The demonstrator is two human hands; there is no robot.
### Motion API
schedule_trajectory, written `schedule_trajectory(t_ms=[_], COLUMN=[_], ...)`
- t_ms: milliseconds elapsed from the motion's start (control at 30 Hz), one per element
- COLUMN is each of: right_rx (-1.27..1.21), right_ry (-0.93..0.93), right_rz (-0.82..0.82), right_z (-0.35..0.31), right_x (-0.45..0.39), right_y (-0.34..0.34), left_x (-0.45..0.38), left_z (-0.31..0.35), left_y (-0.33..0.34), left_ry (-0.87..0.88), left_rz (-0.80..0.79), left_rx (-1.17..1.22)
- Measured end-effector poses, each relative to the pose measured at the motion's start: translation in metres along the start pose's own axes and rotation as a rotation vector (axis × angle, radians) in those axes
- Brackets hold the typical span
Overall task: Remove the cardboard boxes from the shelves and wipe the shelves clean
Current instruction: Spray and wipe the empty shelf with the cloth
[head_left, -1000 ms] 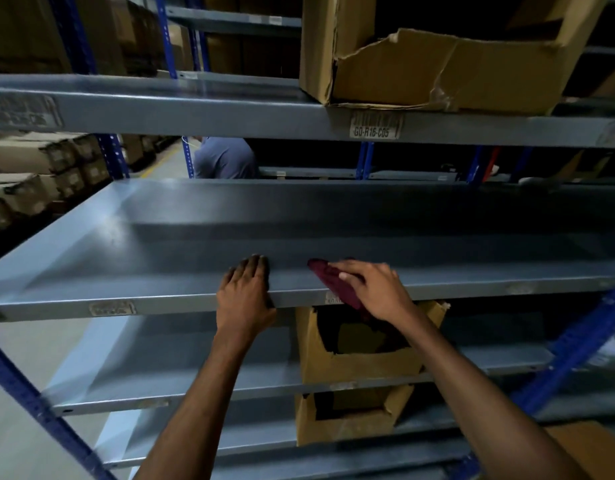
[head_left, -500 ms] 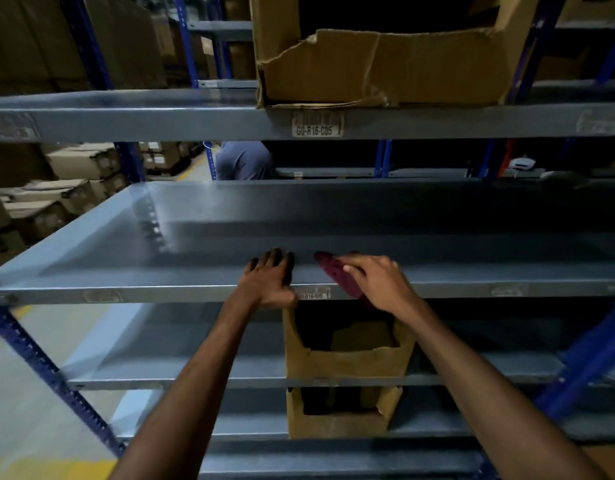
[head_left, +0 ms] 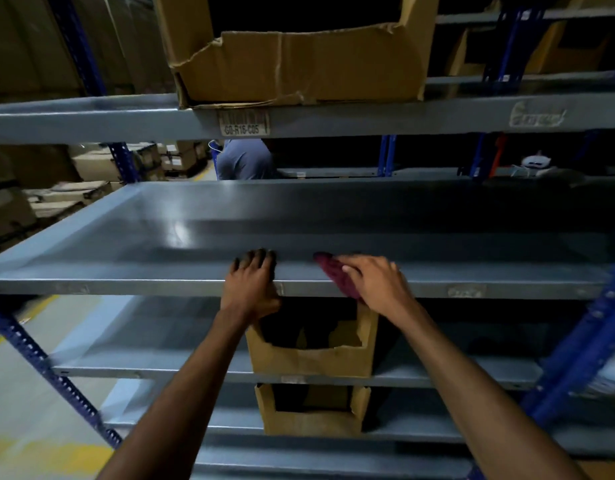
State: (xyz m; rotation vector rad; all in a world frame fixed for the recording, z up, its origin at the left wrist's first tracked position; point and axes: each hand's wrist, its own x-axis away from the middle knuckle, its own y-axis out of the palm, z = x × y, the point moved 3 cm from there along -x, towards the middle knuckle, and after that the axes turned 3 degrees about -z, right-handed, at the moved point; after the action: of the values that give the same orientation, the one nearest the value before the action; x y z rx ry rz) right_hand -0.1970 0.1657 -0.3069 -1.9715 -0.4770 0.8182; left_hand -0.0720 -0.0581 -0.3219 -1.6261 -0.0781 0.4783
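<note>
A bare grey metal shelf [head_left: 195,237] runs across the middle of the view. My left hand [head_left: 252,282] grips its front lip, fingers on top and thumb under the edge. To its right, my right hand [head_left: 375,282] holds a dark red cloth [head_left: 330,271] against the shelf's front edge. A torn, open cardboard box [head_left: 299,67] stands on the shelf above. Two smaller open cardboard boxes sit on the shelves below, one [head_left: 313,355] under my hands and another [head_left: 311,414] one level lower.
Blue perforated uprights [head_left: 49,372] frame the rack at left and right. A person in a grey-blue shirt [head_left: 245,161] stands behind the rack. Stacked cartons [head_left: 74,192] fill the aisle at far left. More boxes [head_left: 472,53] sit at upper right.
The view has shifted to the right and tilted up a little, so the rack sits further left. Both hands stay at the shelf's front edge, the left one now hooked over the lip.
</note>
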Motion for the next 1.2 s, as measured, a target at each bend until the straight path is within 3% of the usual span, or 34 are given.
schedule_trajectory(t_ms=[100, 167, 267, 367, 500, 567, 700, 800, 900, 1033, 1133, 1200], right_rx=[0.023, 0.026, -0.010, -0.042, 0.087, 0.082, 0.007, -0.042, 0.077, 0.043, 0.014, -0.082], right_ry=[0.174, 0.189, 0.041, -0.020, 0.287, 0.348, 0.176, 0.078, 0.194, 0.312, 0.158, 0.045], right_rz=[-0.129, -0.093, 0.034, 0.025, -0.079, -0.122, -0.094, -0.044, -0.012, -0.084, -0.068, -0.069], right_z=[-0.012, -0.030, -0.032, 0.001, 0.022, 0.007, 0.002, 0.038, 0.082, 0.076, 0.057, 0.063], right_x=[-0.018, -0.018, 0.007, 0.020, -0.012, -0.025, -0.010, 0.005, -0.007, -0.038, -0.024, 0.004], right_y=[-0.003, -0.002, 0.000, -0.010, -0.025, -0.022, -0.011, -0.024, -0.031, -0.015, -0.024, -0.042], left_x=[-0.001, 0.000, 0.005, 0.003, -0.001, -0.010, -0.035, -0.040, -0.042, -0.055, -0.052, -0.048], left_z=[0.049, 0.072, 0.076, 0.070, 0.086, 0.103, 0.126, 0.118, 0.122, 0.121, 0.113, 0.113], left_y=[0.004, 0.006, 0.010, 0.015, 0.013, 0.001, -0.011, -0.002, 0.005, -0.003, -0.005, -0.004], left_ry=[0.033, -0.032, -0.097, -0.037, -0.076, -0.052, 0.161, 0.171, 0.201, 0.284, 0.294, 0.328], left_rz=[0.010, 0.056, 0.122, 0.163, 0.092, 0.018, -0.062, -0.061, -0.079, -0.234, -0.219, -0.171], left_rx=[0.003, 0.096, 0.218, 0.194, 0.114, 0.023, -0.045, -0.006, 0.057, 0.265, 0.385, 0.338])
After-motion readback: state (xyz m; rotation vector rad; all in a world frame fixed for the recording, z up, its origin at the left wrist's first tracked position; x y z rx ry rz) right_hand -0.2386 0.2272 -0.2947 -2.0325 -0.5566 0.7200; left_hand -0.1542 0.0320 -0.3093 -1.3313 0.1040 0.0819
